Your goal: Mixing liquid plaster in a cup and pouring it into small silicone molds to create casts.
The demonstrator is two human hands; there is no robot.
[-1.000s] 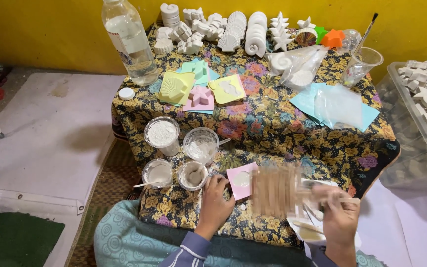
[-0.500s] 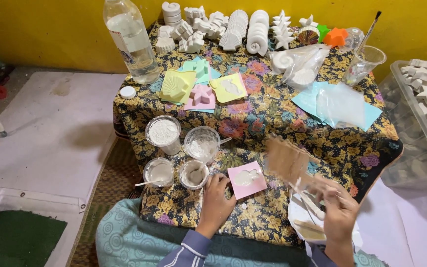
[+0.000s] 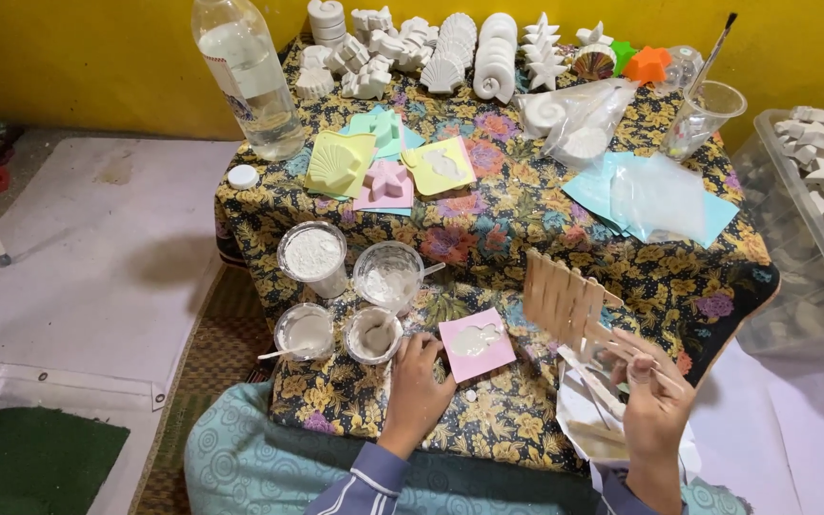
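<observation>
A: What surface is this?
B: A floral-clothed table [image 3: 488,229]. Nearest, the left hand [image 3: 419,377] rests open beside a pink mould [image 3: 477,343]; the right hand [image 3: 655,401] pinches a fan of wooden sticks [image 3: 565,300].
A: Farther back?
B: Powder cups [image 3: 313,256], then white plaster casts [image 3: 450,43].

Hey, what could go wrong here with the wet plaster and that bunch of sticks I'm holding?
1. The right hand holds a fan of wooden sticks just over the filled pink mould; a dropped stick might dent the wet plaster.
2. The left hand rests between the mould and a small cup of mix; a nudge may tip it onto the floral cloth.
</observation>
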